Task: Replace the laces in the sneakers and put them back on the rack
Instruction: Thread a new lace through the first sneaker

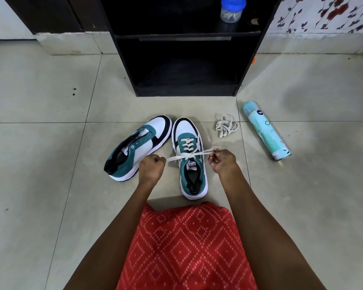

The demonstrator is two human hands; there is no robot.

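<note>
Two teal, white and black sneakers stand on the tiled floor. The right sneaker [190,160] is upright and threaded with a white lace [186,146]. My left hand [151,167] grips one lace end in a fist at the shoe's left. My right hand [221,159] pinches the other end at its right, and the lace runs taut between them, crossed over the tongue. The left sneaker [138,146] leans on its side with bare eyelets. A loose bundle of white lace [226,126] lies to the right of the shoes.
The black shoe rack [184,88] stands straight ahead, its lower shelf bare; a blue-lidded jar [232,9] sits on the upper shelf. A light blue spray can [266,130] lies on the floor at right. My red patterned garment [187,248] fills the near foreground.
</note>
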